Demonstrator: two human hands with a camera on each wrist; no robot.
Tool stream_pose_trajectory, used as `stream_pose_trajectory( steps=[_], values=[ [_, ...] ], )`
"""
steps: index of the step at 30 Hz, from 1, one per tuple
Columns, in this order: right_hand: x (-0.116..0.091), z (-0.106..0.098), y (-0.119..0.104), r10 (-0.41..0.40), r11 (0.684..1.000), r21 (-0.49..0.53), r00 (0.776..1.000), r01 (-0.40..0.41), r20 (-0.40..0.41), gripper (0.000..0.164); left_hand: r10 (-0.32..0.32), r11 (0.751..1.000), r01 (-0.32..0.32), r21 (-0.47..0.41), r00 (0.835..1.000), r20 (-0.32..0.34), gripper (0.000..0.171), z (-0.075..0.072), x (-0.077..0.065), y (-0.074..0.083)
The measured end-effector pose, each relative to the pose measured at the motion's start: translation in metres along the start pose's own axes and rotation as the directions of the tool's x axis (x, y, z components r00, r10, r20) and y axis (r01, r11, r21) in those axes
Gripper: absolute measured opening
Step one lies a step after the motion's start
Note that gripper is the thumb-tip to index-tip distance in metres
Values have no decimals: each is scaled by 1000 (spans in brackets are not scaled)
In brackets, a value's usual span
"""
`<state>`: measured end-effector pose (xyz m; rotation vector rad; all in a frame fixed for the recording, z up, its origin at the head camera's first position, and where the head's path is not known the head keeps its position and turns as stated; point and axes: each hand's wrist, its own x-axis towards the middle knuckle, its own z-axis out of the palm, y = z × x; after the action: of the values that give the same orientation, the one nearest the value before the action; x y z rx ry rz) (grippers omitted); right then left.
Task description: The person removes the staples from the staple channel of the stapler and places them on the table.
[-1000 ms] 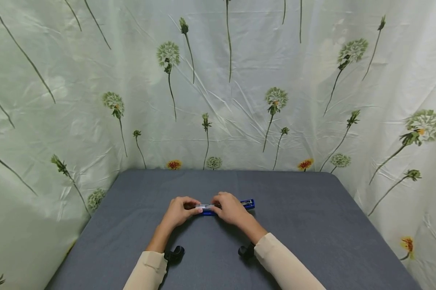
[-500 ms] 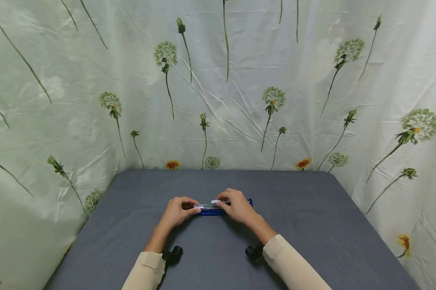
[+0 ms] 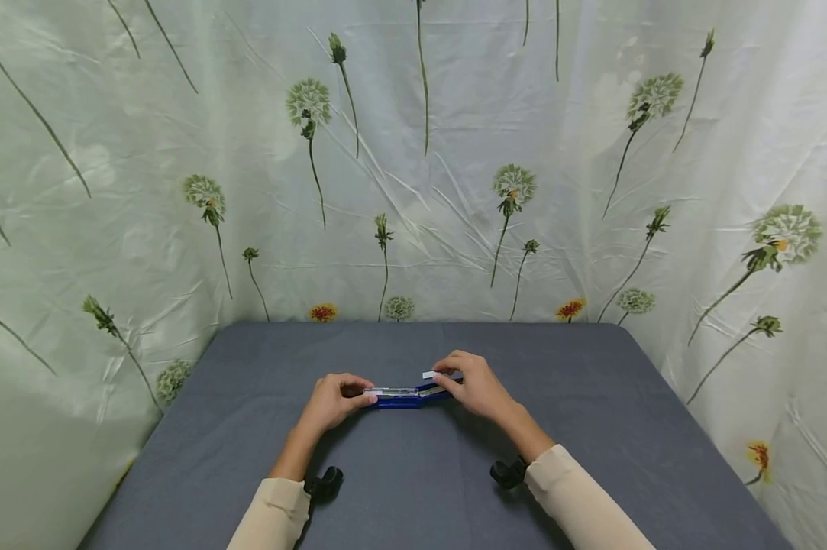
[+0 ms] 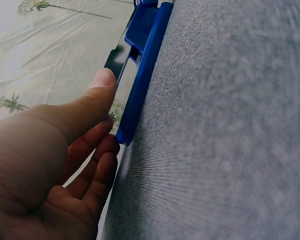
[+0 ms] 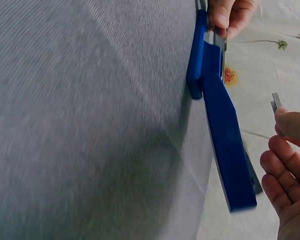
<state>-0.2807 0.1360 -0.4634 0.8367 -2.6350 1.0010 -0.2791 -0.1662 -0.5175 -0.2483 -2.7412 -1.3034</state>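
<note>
A blue stapler point(image 3: 396, 403) lies opened out on the cloth, its top arm point(image 5: 227, 142) swung back to the right and tilted off the surface. Its metal magazine point(image 4: 121, 59) faces up. At the left end my left hand point(image 3: 332, 402) pinches the magazine, thumb on the near side and fingers behind. My right hand point(image 3: 480, 388) is raised just over the top arm, partly covering it in the head view. Between its thumb and index finger it pinches a short silver strip of staples point(image 5: 276, 102), held clear of the stapler.
A grey cloth point(image 3: 413, 489) covers the table, with a faint crease running across it. Behind stands a pale curtain point(image 3: 413, 168) printed with dandelions. Each wrist wears a black camera mount, such as the right one point(image 3: 508, 473).
My right hand has lifted the staple strip off the stapler and moved right and slightly upward, uncovering the hinge area. My left hand keeps its pinch at the left end.
</note>
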Motion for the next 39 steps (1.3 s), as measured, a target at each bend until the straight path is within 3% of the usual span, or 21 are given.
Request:
stream_pose_trajectory(
  steps=[13, 24, 39],
  values=[
    [-17, -22, 17, 8, 1000, 2, 999, -8, -40, 15, -6, 1000, 6, -5, 1000, 5, 16, -1, 0, 2],
    [-33, -39, 34, -7, 998, -57, 994, 1, -108, 14, -7, 1000, 7, 0, 1000, 14, 17, -3, -1, 2],
    [-58, -51, 58, 58, 994, -85, 987, -71, -151, 12, -12, 1000, 12, 1, 1000, 13, 15, -2, 0, -1]
  ],
)
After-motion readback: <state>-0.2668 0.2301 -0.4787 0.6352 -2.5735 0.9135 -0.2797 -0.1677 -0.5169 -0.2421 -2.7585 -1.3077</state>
